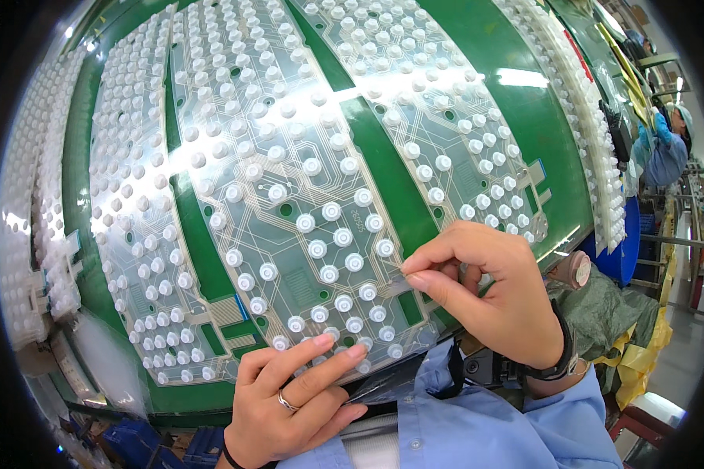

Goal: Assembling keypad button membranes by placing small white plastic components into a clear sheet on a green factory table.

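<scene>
The clear keyboard membrane sheet (289, 199) in front of me carries fine printed traces and rows of white rubber domes. My left hand (293, 402), a ring on one finger, rests its outstretched fingertips among the domes at the sheet's near edge. Thumb and forefinger of my right hand (485, 281) are pinched together at that sheet's right edge, beside the lowest rows of domes. Whatever sits between those fingertips is too small to make out. Similar membrane sheets lie to the left (145, 258) and to the right (465, 156), each with a short blue-tipped tail.
Green tabletop (395, 176) shows between the sheets. Stacked domed sheets stand at the far left (43, 203) and right (594, 156). Beyond the right edge are a round spool-like thing (572, 270), a blue bin (627, 242) and green plastic wrapping (602, 313). Another person (665, 148) works there.
</scene>
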Available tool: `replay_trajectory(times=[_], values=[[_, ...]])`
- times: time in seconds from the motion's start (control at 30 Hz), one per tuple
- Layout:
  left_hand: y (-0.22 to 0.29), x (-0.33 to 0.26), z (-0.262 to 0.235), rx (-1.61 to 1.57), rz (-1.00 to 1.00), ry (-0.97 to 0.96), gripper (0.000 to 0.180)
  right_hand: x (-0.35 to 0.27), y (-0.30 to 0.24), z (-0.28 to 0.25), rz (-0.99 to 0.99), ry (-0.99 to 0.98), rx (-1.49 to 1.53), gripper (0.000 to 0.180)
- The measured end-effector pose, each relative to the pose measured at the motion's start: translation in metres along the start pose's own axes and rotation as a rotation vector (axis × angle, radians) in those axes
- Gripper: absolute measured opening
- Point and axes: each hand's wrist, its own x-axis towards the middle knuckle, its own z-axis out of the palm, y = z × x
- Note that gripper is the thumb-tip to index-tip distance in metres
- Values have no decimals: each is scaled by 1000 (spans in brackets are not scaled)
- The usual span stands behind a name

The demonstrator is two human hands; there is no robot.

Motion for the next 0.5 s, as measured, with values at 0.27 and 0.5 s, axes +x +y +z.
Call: replay_trajectory(times=[0.27,0.5], values=[[-1,2,0,10,7,-1,25,2,3,6,-39,43,-38,8],[-2,1,1,16,20,6,26,0,8,7,-46,38,-28,14]])
